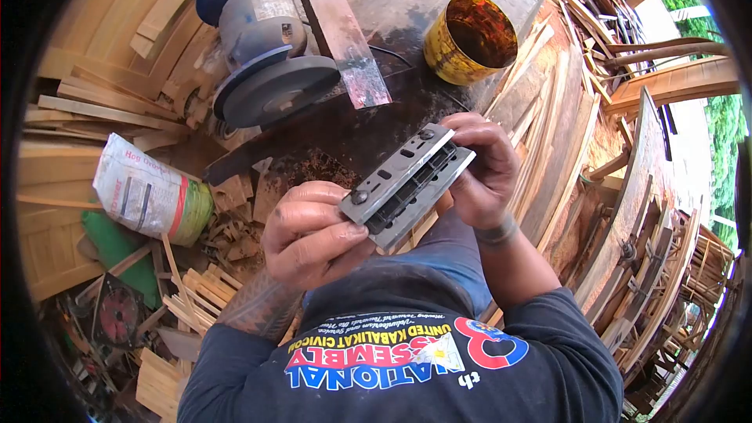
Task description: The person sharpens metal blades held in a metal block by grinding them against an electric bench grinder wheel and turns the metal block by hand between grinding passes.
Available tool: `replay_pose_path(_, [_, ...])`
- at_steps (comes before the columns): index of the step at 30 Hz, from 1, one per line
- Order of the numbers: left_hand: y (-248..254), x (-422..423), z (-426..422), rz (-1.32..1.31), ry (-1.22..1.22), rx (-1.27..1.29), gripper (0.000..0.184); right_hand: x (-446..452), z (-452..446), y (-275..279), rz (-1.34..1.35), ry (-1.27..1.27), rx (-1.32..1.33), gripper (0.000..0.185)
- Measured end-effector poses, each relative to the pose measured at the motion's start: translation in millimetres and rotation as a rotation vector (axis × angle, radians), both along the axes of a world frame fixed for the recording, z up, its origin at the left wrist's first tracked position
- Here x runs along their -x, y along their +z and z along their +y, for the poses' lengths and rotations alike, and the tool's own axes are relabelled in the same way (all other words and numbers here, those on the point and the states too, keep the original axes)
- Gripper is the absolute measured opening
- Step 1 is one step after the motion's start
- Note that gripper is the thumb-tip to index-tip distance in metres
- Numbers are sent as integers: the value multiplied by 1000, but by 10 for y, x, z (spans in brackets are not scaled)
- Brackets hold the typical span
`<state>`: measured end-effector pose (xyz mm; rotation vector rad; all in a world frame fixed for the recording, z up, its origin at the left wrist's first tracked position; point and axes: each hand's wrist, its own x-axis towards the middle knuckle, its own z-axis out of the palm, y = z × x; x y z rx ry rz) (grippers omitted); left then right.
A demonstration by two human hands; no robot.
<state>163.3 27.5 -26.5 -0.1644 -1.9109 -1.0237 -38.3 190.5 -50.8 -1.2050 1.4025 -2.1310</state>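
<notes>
At the centre of the frame, a person's two bare hands hold one oblong grey metal block [397, 168] with a long slot and two round bolt heads [359, 197] on its upper face. The left hand [312, 229] pinches its lower-left end, and the right hand [486, 168] grips its upper-right end; the fingers of both are clamped on the metal. The step in hand looks like steadying and checking the block; moving it seems to call for a firm hold at both ends. Counted around it: one grey-and-blue bench grinder [258, 19], upper left; one long, flat, reddish-brown bar [337, 23], top centre; one stained yellow cylindrical tin [446, 59], upper right of centre; one white printed sack [145, 188], left. The scattered wood strips [207, 298] are too many to count.
</notes>
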Motion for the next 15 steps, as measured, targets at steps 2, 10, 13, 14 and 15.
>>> replay_pose_path(2, [39,-2,0,1,-26,18,48,-11,-6,6,-9,-2,1,29])
replay_pose_path(10, [25,-62,41,1,0,14,41,-39,-22,48,-33,24,40,27])
replay_pose_path(13, [-4,-95,37,-5,18,4,39,-48,-21,56,-2,11,35,26])
replay_pose_path(14, [-16,-103,37,-2,28,-3,38,-57,-27,64,-3,7,29,27])
replay_pose_path(15, [-24,-118,31,-1,31,-6,38,-69,-33,77,-4,5,23,28])
